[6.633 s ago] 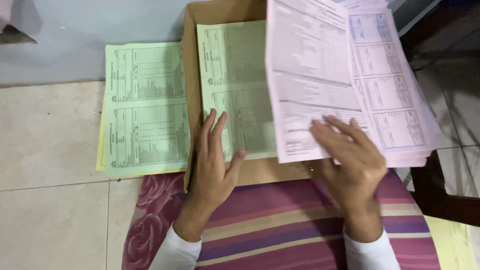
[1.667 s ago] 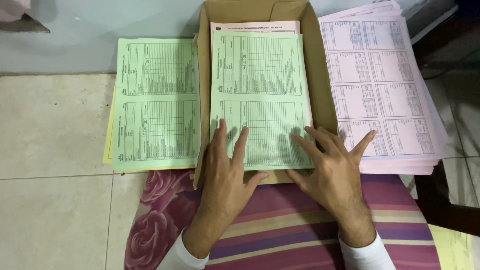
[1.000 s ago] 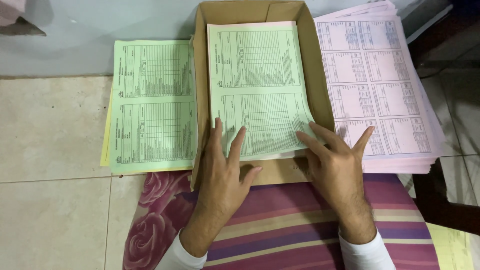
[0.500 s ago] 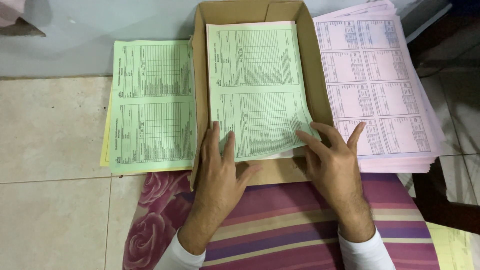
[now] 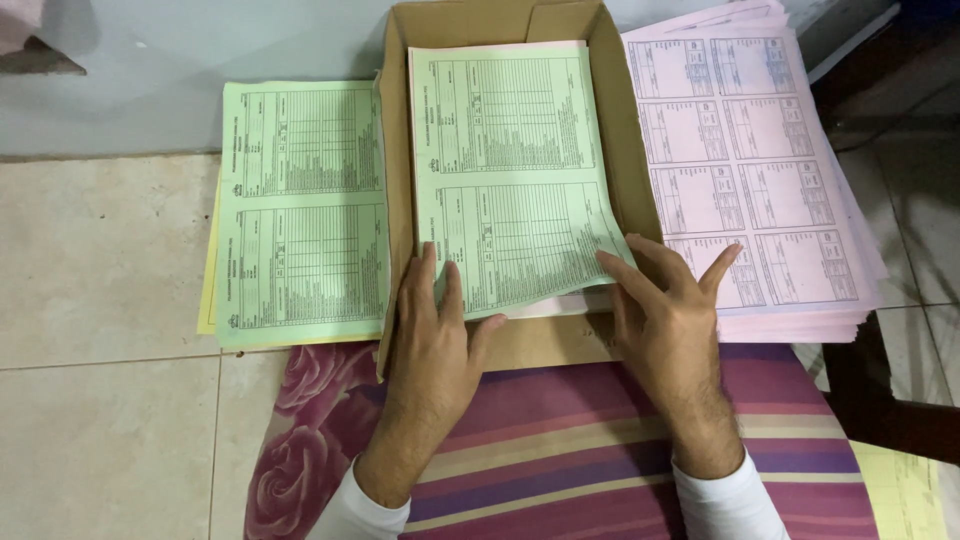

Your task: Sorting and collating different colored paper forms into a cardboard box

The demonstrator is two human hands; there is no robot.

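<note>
**Green sheet skewed in the box, both hands flat on its near edge**

Since half a second ago the green sheet point(image 5: 510, 170) has turned a little: its near right corner now swings out toward 4 o'clock, and a strip of pink paper point(image 5: 560, 303) shows beneath its near edge. Both hands have barely shifted.

Left hand point(image 5: 432, 340): fingers together, palm down, pressing the sheet's near left corner at 7 o'clock of the box. Nothing is pinched; it rests flat. Right hand point(image 5: 668, 325): fingers spread, tips on the sheet's near right corner, little finger reaching over the box wall onto the pink stack point(image 5: 760, 170). It is also flat, not gripping.

Judgement on handling: the sheet sits crooked against the paper under it. Squaring would go best with light fingertip pressure, sliding the near right corner back toward 9 o'clock until the edges meet, while the left hand acts as a pivot. Heavy palm pressure risks creasing thin paper.

Containers: cardboard box point(image 5: 395, 200), open top, shallow walls, resting against a striped cloth point(image 5: 590, 440) on the person's lap. Inside are the green sheet on top and pink paper beneath; depth of the pile cannot be told.

Outside the box: a green stack point(image 5: 305, 210) on yellow sheets at 9 o'clock on the tile floor point(image 5: 100, 300); the pink stack at 3 o'clock.
</note>
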